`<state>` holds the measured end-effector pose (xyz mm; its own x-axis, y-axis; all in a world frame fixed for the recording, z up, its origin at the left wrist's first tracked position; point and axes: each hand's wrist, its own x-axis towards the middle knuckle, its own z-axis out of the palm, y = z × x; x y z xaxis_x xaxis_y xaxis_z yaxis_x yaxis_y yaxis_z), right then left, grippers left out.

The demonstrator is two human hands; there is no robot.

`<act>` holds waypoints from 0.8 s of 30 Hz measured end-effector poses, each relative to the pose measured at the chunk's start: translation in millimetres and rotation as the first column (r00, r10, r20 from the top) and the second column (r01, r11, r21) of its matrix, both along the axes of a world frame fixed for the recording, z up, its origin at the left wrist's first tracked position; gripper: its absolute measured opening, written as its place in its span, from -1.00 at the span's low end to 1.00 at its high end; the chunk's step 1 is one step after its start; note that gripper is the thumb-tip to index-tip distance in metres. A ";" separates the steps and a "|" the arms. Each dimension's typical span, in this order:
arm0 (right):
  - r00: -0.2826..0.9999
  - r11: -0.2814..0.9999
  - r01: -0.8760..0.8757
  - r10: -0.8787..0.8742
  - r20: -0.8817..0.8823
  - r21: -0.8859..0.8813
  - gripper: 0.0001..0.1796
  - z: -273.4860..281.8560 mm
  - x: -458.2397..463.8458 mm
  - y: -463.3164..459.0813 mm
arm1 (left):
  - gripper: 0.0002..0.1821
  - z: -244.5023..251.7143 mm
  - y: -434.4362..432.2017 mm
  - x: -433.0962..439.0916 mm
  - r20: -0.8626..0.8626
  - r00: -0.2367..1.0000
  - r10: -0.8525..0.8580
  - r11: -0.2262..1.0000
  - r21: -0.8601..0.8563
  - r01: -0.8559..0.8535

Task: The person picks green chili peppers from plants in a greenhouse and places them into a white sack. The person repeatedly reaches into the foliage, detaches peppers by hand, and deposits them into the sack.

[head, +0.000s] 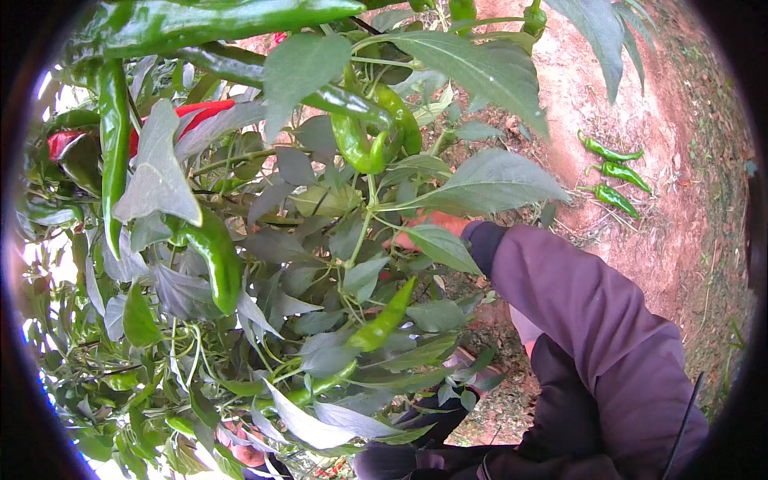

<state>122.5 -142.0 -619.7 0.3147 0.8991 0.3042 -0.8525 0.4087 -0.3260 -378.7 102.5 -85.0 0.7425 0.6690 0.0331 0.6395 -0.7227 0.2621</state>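
Note:
My right hand (441,222) reaches in among the stems and leaves of a pepper plant (360,264). Leaves cover most of its fingers, so what they touch cannot be seen. At the bottom left, foliage hides much of my left hand (243,447) too. Long green peppers hang around both: a curled green pepper (357,141) above my right hand, a light green pepper (384,318) below it, and a thick green pepper (219,264) to the left. A red pepper (201,114) shows partly behind a leaf at the upper left.
Three picked green peppers (618,174) lie in a row on the reddish soil (666,240) at right. A large green pepper (228,24) hangs across the top left. Dense leaves crowd the left side. Several small red pieces (333,468) lie on the ground at the bottom.

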 end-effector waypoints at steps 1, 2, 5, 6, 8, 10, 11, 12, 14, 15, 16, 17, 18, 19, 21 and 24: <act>0.999 1.000 -0.002 0.003 -0.036 0.017 -0.45 -1.7 -3.3 1.8 | -0.35 -0.2 -3.2 5.2 0.191 0.973 0.130 0.952 -0.299 -0.068; 0.997 1.000 -0.005 0.007 -0.073 0.030 -0.44 -4.4 -6.2 3.6 | -0.34 -1.6 -3.6 13.9 0.255 0.962 0.100 0.921 -0.391 0.008; 0.974 0.998 -0.019 0.033 -0.224 0.064 -0.41 -18.8 -15.7 11.7 | -0.36 -4.0 -14.5 45.3 -0.071 0.934 -0.350 0.924 0.140 0.357; 0.907 0.992 -0.101 0.121 -0.403 0.070 -0.40 -25.2 -20.3 14.2 | -0.37 -9.1 -27.3 52.0 0.101 0.983 -0.155 0.981 -0.105 0.166; 0.863 0.994 -0.109 0.086 -0.499 -0.016 -0.36 -39.1 -26.9 22.1 | -0.39 -19.2 -50.2 67.5 0.462 0.681 0.567 0.745 -0.640 -0.186; 0.941 0.993 0.094 -0.112 -0.318 -0.071 -0.31 -51.4 -30.3 26.1 | -0.50 -26.5 -66.5 84.5 0.450 0.654 0.608 0.724 -0.653 -0.224; 0.933 0.983 0.138 -0.170 -0.319 -0.118 -0.32 -55.4 -31.0 24.3 | -0.55 -29.8 -73.5 92.2 0.445 0.640 0.627 0.713 -0.659 -0.240; 0.892 0.980 0.100 -0.165 -0.421 -0.172 -0.32 -57.4 -29.8 21.1 | -0.60 -33.0 -79.9 98.9 0.439 0.625 0.645 0.701 -0.665 -0.257; 0.910 0.884 0.302 -0.379 -0.168 -0.357 -0.40 -53.6 -23.6 7.9 | -0.68 -38.8 -90.8 109.3 0.452 0.629 0.633 0.724 -0.634 -0.273; 0.888 0.781 0.412 -0.459 0.017 -0.469 -0.46 -47.3 -20.8 -1.7 | -0.72 -40.1 -93.6 113.4 0.467 0.648 0.601 0.756 -0.596 -0.272; 0.835 0.608 0.543 -0.463 0.296 -0.579 -0.53 -39.4 -15.7 -13.5 | -0.75 -40.9 -95.5 116.2 0.478 0.669 0.569 0.786 -0.556 -0.271; 0.763 0.430 0.646 -0.375 0.527 -0.630 -0.59 -28.5 -12.0 -24.7 | -0.72 -40.1 -94.9 117.9 0.468 0.744 0.477 0.843 -0.482 -0.237; 0.716 0.309 0.698 -0.283 0.638 -0.646 -0.64 -17.3 -4.9 -35.1 | -0.69 -38.5 -92.4 118.1 0.455 0.805 0.380 0.894 -0.404 -0.194; 0.741 0.274 0.671 -0.244 0.625 -0.689 -0.68 -5.7 0.4 -45.3 | -0.61 -36.3 -88.4 116.0 0.394 0.894 0.214 0.951 -0.294 -0.099; 0.832 0.269 0.553 -0.224 0.508 -0.788 -0.71 14.3 8.7 -64.4 | -0.43 -27.0 -70.5 107.8 0.203 0.972 -0.121 0.985 -0.098 0.143; 0.976 0.304 0.111 -0.213 0.046 -0.946 -0.68 30.8 8.0 -91.3 | -0.44 -20.0 -38.3 74.2 0.159 0.980 -0.119 0.985 -0.109 0.137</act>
<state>130.5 -233.4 -588.9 0.4639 0.4885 -0.7391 -0.8480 0.0033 -0.5300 -304.5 64.2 -105.0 0.8146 0.5748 0.0773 0.4902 -0.7536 0.4379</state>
